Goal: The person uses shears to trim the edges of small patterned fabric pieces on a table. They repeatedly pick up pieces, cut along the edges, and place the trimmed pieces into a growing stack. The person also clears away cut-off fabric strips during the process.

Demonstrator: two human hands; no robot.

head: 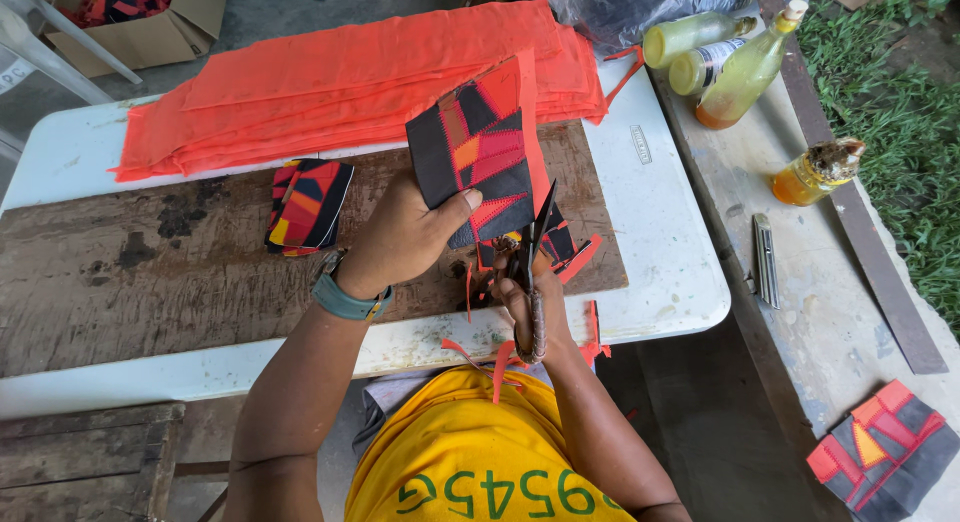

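My left hand [405,237] holds up a patchwork fabric piece [480,147] of black, red and orange patches with an orange backing edge. My right hand [525,297] grips a pair of scissors [535,252], their blades pointing up at the lower right edge of the piece. Both hands hover over a dark wooden board [150,272] on a white table [670,242]. Thin orange trimmings [480,357] lie at the table's near edge and on my yellow shirt.
A stack of orange cloth [330,77] lies across the table's far side. Finished patchwork pieces [308,204] sit on the board to the left. Bottles of yellow liquid [745,67] stand on a concrete ledge [830,312] at right, with a utility knife [767,260] and another patchwork piece [885,457]. A cardboard box [150,22] stands far left.
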